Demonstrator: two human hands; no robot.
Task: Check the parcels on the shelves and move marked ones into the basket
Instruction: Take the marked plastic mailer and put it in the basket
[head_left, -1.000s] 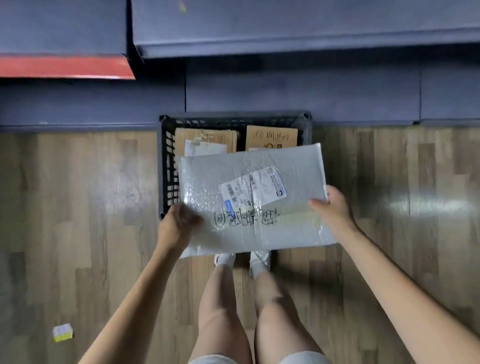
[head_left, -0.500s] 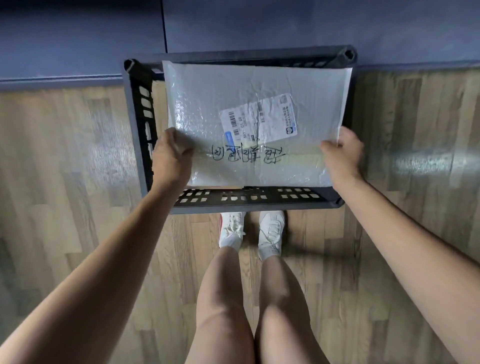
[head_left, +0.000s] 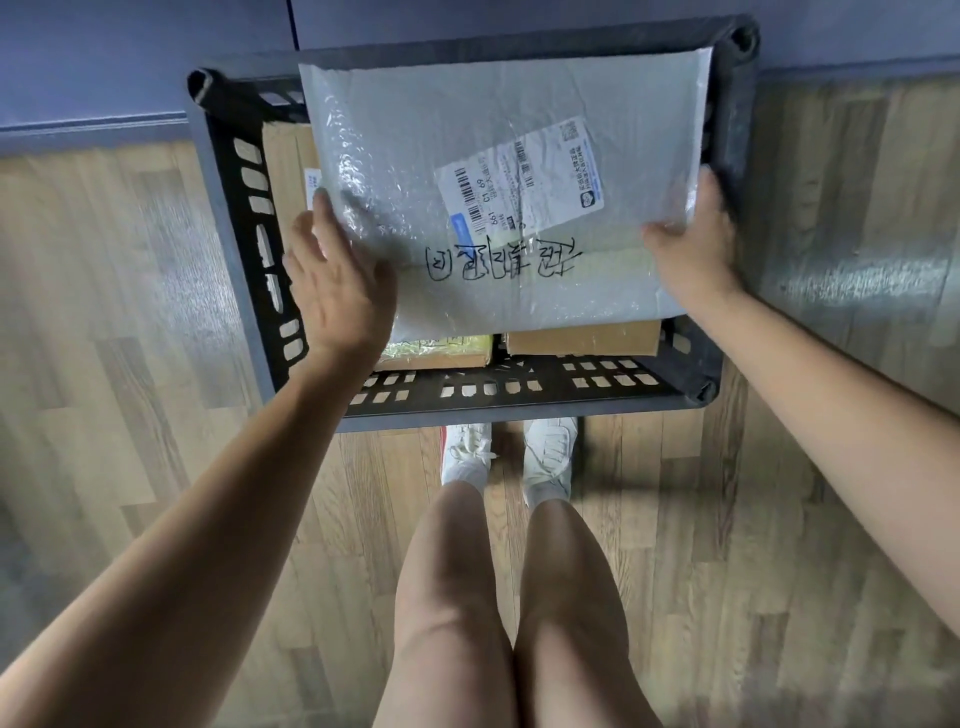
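A grey bubble-wrap parcel with a white shipping label and black handwriting lies across the inside of the dark slotted basket on the floor. My right hand grips the parcel's right edge. My left hand rests flat on its left edge, fingers spread, not gripping. Under the parcel lie cardboard boxes: one at the near right, one with yellow tape at the near middle, another at the left.
The basket stands on a wooden floor against the blue base of the shelving. My legs and white shoes are just in front of the basket's near wall.
The parcel has gone down into the basket and shifted right. My left hand has released its grip and now lies open on the parcel. The camera has come closer.
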